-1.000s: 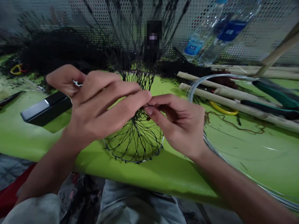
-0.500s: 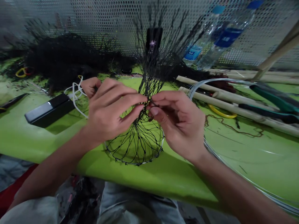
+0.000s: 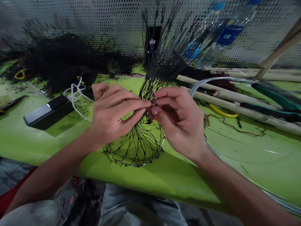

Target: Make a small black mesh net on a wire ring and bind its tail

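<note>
A black knotted net (image 3: pixel 138 138) is tied along a round wire hoop (image 3: pixel 164 138) near the table's front edge. The net gathers to a narrow neck, and its loose strands fan out toward the back. At that neck my left hand (image 3: pixel 115 111) pinches thumb and forefinger together on a thin dark cord. My right hand (image 3: pixel 182 121) meets it fingertip to fingertip, thumb and fingers closed on the same cord. A bit of reddish-brown thread (image 3: pixel 148 120) shows just under the fingertips. The exact loop or knot between the fingers is too small to make out.
A black power bank (image 3: pixel 48 111) with a white cable (image 3: pixel 76 94) lies left. Right are coiled wire (image 3: pixel 195 88), wooden sticks (image 3: pixel 249 110), green-handled pliers (image 3: pixel 275 97) and brown thread (image 3: pixel 235 121). Behind stand a phone (image 3: pixel 152 44), plastic bottles (image 3: pixel 228 36) and a black netting heap (image 3: pixel 63 56).
My left hand has shifted slightly right and down, and both hands' fingertips have come closer together. The loose net strands at the back lean further right.
</note>
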